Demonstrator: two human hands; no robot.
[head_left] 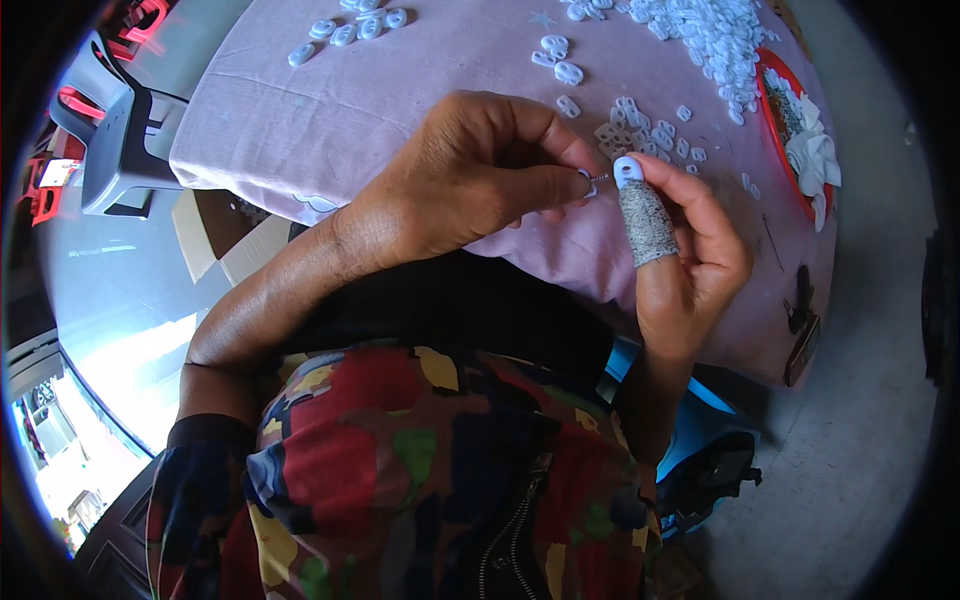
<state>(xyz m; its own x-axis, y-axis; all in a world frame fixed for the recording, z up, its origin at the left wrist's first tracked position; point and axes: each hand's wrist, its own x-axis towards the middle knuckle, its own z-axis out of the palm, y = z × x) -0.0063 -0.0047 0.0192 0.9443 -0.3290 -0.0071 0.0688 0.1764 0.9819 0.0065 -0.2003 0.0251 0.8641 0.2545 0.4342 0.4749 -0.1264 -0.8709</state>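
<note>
Over the near edge of the cloth-covered table, my hands face each other. My left hand [470, 180] pinches a small white plastic piece [587, 183] between thumb and forefinger. A thin metal screw or spring [600, 177] sticks out from it toward the right; which of the two I cannot tell. My right hand [700, 230] has a grey speckled wrap [648, 222] round its thumb. Between that thumb and the forefinger it grips a white oval plastic piece with a hole [628, 170]. A narrow gap lies between the two pieces.
Small white parts [630, 125] lie loose just beyond my hands. A large heap of white pieces [700, 35] fills the far right, beside a red tray [775, 130] with a white cloth [815, 160]. More ovals [345, 35] lie far left. A grey chair [125, 130] and cardboard box [215, 230] stand left.
</note>
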